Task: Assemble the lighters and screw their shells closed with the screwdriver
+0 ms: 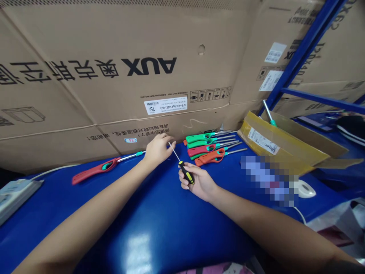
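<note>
My right hand [199, 180] is closed around the black and yellow handle of a screwdriver [186, 173]. The thin shaft slants up and left to my left hand [159, 149]. That hand has curled fingers near the screwdriver's tip; anything between them is hidden. A red long-necked lighter [95, 170] lies on the blue table, its metal tube reaching my left wrist. Right of my hands lie several more such lighters: green ones [199, 137], a red one [201, 150] and an orange one [211, 156].
A large AUX cardboard box [114, 95] stands upright behind the blue table [159, 217]. At right are an opened, yellow-taped carton [276, 142], a blurred-out patch, a white rounded object [305, 189] and a blue metal frame [302, 57]. A power strip [18, 194] lies at left.
</note>
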`<state>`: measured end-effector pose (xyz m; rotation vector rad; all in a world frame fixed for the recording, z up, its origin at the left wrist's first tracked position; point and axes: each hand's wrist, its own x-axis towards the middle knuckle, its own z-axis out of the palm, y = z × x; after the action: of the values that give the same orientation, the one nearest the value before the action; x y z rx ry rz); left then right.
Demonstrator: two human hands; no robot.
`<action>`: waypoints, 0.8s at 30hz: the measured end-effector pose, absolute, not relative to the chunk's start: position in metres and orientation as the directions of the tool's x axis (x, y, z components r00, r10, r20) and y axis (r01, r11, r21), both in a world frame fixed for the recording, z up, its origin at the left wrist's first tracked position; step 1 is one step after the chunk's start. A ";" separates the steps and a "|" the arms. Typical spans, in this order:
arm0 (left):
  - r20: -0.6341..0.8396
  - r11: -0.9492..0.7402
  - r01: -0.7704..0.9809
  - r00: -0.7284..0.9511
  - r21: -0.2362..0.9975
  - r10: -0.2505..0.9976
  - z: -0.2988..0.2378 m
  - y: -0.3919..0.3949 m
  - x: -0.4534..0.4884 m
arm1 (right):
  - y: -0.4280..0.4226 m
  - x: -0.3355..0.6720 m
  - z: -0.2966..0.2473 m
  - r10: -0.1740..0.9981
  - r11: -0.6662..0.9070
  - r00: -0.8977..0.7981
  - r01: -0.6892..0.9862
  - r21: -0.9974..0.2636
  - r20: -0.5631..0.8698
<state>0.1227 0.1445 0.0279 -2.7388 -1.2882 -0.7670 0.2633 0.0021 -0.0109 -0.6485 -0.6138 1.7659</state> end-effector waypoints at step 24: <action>0.251 -0.506 0.846 0.460 0.166 0.852 0.015 0.145 -0.088 | -0.001 0.265 -0.011 0.971 0.213 -0.172 0.297 -0.931 0.167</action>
<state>-0.0875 0.1453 0.0146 -2.6991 -1.5696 -0.4810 0.2651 -0.0010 -0.0108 -1.2129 -1.6367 0.9969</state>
